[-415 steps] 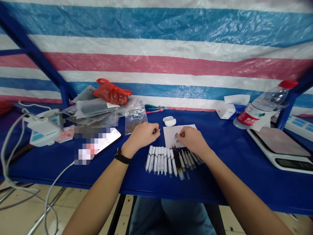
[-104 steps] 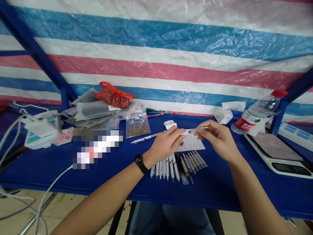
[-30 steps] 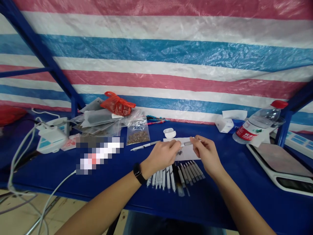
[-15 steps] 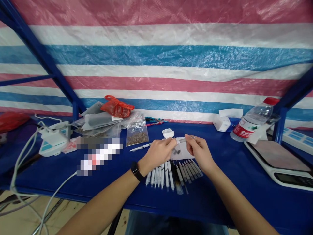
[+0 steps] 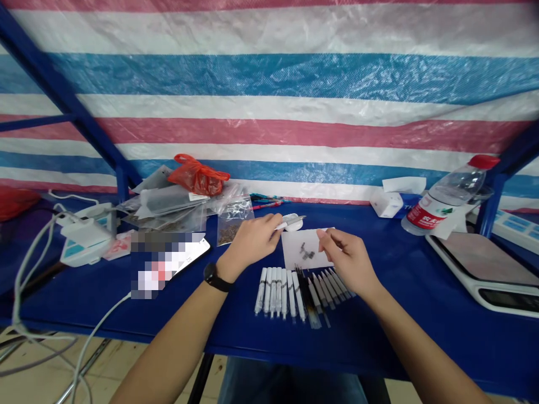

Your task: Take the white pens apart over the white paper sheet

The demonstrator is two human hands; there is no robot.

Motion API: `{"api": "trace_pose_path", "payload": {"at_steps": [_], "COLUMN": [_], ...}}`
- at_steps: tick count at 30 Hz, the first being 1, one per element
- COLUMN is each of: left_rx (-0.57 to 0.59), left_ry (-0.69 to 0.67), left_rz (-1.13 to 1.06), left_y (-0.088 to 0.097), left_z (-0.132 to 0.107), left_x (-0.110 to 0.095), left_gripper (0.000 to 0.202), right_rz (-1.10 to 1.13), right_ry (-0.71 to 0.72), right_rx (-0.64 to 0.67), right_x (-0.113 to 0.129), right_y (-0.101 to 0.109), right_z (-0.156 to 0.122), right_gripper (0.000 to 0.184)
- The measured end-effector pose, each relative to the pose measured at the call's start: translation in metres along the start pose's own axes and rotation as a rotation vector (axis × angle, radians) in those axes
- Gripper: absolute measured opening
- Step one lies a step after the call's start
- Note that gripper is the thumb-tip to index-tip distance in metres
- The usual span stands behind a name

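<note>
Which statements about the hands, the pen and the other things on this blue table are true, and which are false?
1. The left hand holds a pen. True.
2. The right hand grips the same pen. False: it is off the pen, above the white paper.
3. A black watch is on the right wrist. False: it is on the left wrist.
4. The bottle has a red cap. True.
5. The pen parts lie in a row near the table's front edge. True.
</note>
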State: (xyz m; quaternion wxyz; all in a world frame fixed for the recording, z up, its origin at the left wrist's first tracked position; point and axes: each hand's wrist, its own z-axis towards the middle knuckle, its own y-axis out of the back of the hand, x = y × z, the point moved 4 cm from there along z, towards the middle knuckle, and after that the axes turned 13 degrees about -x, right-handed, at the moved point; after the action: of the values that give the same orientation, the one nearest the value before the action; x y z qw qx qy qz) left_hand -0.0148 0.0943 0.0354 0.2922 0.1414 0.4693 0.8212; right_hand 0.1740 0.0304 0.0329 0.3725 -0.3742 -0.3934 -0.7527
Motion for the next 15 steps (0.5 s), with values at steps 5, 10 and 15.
{"api": "trace_pose_path", "payload": {"at_steps": [5,10,15], "left_rx": [0.186,0.391,0.455], "left_ry": [0.128,0.194,0.174], "left_rz": [-0.041,-0.069,-0.084], "left_y": [0.011,0.012,0.008], "left_z": [-0.005,-0.013,-0.017], "left_x": [0.031,0.04,0.038], "left_gripper": [0.008,0.014,0.009], "right_rz": [-0.1,-0.095,-0.089], "right_ry": [0.143,0.094,0.075], "right_rx": [-0.045,-0.135,-0.147], "right_x": [0.005,0.0,-0.002], "right_y": [0.001,0.011,0.011], "right_z": [0.0,0.007,0.008], "right_gripper": [0.055,0.054,0.055]}}
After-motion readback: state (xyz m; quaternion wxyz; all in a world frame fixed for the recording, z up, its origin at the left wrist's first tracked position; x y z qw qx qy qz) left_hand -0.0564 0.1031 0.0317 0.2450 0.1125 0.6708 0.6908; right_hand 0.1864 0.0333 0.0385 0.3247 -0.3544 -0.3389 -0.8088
